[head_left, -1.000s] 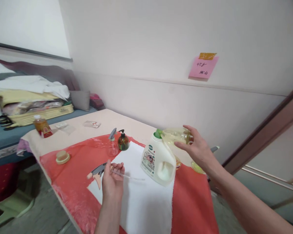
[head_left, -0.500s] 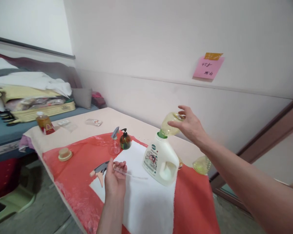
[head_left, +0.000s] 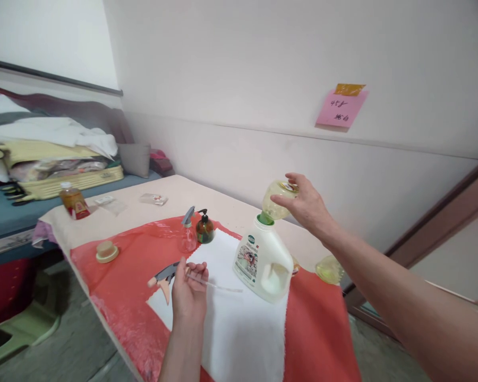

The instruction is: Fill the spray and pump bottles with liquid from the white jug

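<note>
Yellowish containers number two (right fingers clamp one); left fingers clamp one sprayer.

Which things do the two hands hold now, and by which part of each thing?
The left hand holds the spray head near the start of its tube. The right hand holds the clear yellowish bottle by its raised end.

The jug stands right of the pump bottle.
</note>
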A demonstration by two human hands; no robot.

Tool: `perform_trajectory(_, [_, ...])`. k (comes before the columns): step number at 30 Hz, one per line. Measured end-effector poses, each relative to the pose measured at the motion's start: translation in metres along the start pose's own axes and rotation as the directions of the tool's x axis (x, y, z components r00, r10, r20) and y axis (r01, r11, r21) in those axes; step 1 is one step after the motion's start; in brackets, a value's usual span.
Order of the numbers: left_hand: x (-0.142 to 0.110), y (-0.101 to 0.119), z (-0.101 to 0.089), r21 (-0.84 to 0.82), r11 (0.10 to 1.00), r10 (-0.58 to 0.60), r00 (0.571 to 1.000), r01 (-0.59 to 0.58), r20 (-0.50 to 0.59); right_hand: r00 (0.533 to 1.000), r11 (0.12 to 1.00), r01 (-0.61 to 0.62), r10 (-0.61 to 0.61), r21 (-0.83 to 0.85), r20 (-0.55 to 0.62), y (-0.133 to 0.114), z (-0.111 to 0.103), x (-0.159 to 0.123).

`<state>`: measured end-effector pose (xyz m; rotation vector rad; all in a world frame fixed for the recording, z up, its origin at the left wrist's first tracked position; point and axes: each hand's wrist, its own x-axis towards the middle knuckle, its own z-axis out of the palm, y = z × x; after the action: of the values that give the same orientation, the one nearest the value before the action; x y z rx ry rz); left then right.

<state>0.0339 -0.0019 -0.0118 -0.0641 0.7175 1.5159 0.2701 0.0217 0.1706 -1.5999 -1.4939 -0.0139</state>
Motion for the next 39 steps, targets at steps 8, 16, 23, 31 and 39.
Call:
perform_trajectory(8, [0.001,-0.002,0.001,0.021,1.000,0.011,1.000,-0.010,-0.016,1.000,1.000,0.010,-0.010,-0.003,0.008,0.011,-0.001,-0.007])
perform_trajectory(16, [0.000,-0.002,0.002,0.027,0.999,0.016,1.000,-0.016,-0.012,0.990,0.991,-0.118,0.122,0.057,-0.072,0.044,-0.013,-0.060])
perform_trajectory(23, [0.000,-0.006,0.001,0.048,0.999,0.022,1.000,-0.022,-0.002,0.801,0.447,-0.445,0.587,0.776,0.121,0.071,0.009,-0.155])
perform_trajectory(31, [0.002,-0.005,0.003,0.050,0.998,0.033,0.999,-0.031,-0.036,0.679,0.218,-0.600,0.648,0.770,0.345,0.093,0.041,-0.251])
perform_trajectory(39, [-0.005,-0.019,0.006,0.133,0.991,0.038,0.999,-0.036,-0.015,0.716,0.300,-0.628,0.586,0.718,0.380,0.086,0.035,-0.251])
